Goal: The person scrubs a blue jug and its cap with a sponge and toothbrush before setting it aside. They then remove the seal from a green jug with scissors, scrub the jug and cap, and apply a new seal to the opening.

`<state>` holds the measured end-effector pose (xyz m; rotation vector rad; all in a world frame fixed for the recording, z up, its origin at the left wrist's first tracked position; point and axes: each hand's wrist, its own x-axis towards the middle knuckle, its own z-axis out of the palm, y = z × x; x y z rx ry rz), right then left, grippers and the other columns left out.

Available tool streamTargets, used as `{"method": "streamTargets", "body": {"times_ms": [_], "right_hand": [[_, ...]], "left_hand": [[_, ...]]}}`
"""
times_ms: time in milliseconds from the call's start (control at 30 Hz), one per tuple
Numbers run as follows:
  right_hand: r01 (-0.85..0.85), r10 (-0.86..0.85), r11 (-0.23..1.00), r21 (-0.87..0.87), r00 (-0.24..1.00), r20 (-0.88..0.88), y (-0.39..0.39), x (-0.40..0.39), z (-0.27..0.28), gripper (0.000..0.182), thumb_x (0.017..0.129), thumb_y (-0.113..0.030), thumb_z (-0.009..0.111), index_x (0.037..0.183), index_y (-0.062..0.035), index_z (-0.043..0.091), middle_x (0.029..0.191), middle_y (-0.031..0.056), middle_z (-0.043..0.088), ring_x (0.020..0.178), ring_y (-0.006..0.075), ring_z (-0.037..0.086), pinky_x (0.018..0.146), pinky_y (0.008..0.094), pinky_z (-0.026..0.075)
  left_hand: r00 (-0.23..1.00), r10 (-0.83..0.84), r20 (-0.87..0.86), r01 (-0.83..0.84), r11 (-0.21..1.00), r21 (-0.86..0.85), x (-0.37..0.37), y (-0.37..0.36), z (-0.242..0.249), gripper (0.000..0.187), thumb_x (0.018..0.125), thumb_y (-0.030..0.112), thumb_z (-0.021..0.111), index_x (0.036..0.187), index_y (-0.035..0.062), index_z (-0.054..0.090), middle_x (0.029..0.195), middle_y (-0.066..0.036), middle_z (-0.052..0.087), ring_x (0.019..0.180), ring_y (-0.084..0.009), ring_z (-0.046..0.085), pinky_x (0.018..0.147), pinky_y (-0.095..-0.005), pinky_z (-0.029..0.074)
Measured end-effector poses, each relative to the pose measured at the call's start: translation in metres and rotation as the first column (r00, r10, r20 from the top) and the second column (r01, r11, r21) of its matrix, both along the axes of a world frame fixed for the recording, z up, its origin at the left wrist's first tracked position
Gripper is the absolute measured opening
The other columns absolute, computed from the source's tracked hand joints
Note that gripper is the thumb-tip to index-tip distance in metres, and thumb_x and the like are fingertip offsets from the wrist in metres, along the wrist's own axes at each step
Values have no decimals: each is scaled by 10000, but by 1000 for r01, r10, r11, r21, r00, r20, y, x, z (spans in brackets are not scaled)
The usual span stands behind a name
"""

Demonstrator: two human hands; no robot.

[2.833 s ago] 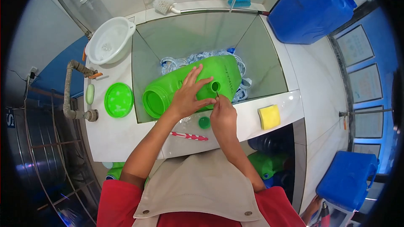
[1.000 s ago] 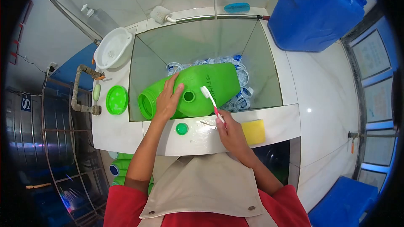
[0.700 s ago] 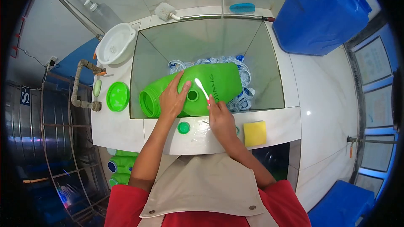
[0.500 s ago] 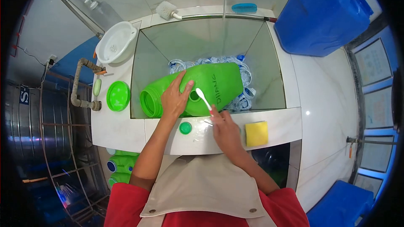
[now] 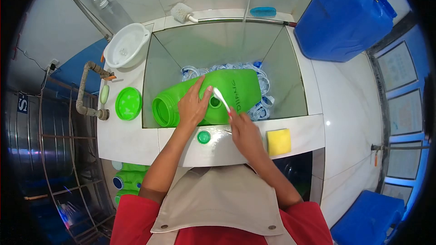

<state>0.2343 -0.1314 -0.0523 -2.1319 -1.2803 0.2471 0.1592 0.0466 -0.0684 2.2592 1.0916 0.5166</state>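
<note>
A green plastic jug (image 5: 240,88) with handwriting on its side lies tilted in the basin, its wide mouth towards the left. My left hand (image 5: 194,106) rests on the jug with fingers stretched out and thumb apart. Pinched in my right hand (image 5: 245,133) is a toothbrush (image 5: 222,99) with a white head and a pinkish handle. Its head is beside the small round opening (image 5: 215,102) in the jug's side. A small green cap (image 5: 204,137) sits on the front ledge between my forearms, and a yellow sponge (image 5: 278,142) lies right of my right hand.
Blue-and-white plastic pieces (image 5: 260,111) lie in the basin (image 5: 288,86) under the jug. On the left ledge are a green lid (image 5: 128,103), a white tub (image 5: 127,45) and a pipe (image 5: 81,92). A blue jerrycan (image 5: 343,17) stands at back right. A white brush (image 5: 182,13) lies behind.
The toothbrush and my right hand have shifted slightly, with the brush head still near the small opening. My left hand stays on the jug. The whole view has moved a little.
</note>
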Motion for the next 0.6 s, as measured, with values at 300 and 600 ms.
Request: {"method": "streamTargets", "body": {"times_ms": [300, 600], "right_hand": [[155, -152, 972, -178, 988, 29, -4, -18, -16, 423, 899, -99, 493, 1303, 12, 440, 984, 173, 539, 703, 318, 619, 575, 405, 514], [136, -136, 988, -67, 991, 0, 0, -46, -28, 486, 860, -54, 481, 1330, 31, 391, 1009, 183, 521, 708, 343, 621, 578, 420, 511]], "left_hand": [[999, -36, -37, 35, 999, -16, -2, 1, 3, 434, 952, 422, 384, 1310, 208, 504, 611, -164, 593, 607, -354, 604, 573, -465, 452], [999, -35, -28, 36, 999, 36, -2, 0, -1, 411, 958, 396, 396, 1305, 206, 505, 606, -162, 587, 587, -347, 593, 560, -461, 442]]}}
